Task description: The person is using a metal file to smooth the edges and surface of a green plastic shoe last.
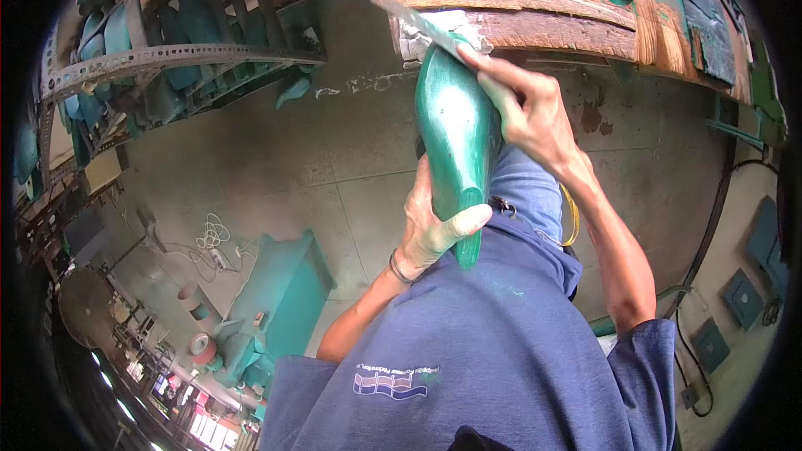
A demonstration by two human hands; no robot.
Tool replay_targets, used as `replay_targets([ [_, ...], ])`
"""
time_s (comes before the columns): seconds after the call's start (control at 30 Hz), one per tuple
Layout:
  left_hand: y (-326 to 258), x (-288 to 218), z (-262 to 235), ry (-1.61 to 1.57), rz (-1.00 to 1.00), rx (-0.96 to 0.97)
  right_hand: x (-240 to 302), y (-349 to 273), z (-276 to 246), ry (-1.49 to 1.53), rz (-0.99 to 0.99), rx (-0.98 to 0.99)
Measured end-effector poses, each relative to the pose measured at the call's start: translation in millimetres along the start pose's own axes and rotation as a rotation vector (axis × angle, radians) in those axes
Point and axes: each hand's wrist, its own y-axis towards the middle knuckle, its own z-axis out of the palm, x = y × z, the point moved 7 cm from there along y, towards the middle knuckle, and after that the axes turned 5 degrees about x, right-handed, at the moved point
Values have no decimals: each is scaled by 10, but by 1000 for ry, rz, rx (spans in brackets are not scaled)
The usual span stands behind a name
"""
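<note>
By the edge of the wooden table (555, 32) is a green foot-shaped form (454, 108); the left hand (428, 230) has its grip closed around the near end; the right hand (535, 108) clasps a flat metal tool (418, 24) across the far end

Glossy smooth plastic-looking shoe last (451, 117), dull metal strip (420, 26), rough wooden bench (555, 32), matt cloth shirt (501, 334)

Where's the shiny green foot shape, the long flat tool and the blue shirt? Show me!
Green foot shape (456, 113): head view, on its glossy upper side.
Long flat tool (418, 26): head view, partway along its bare blade.
Blue shirt (489, 334): head view, on the plain cloth in front.
</note>
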Motion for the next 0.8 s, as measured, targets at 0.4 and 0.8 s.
replay_targets([
  [0.4,13,59,-94,79,5,56,-9,-116,25,37,6,31],
  [0.8,-10,36,-95,81,-17,56,-54,-39,-14,-14,-61,62],
])
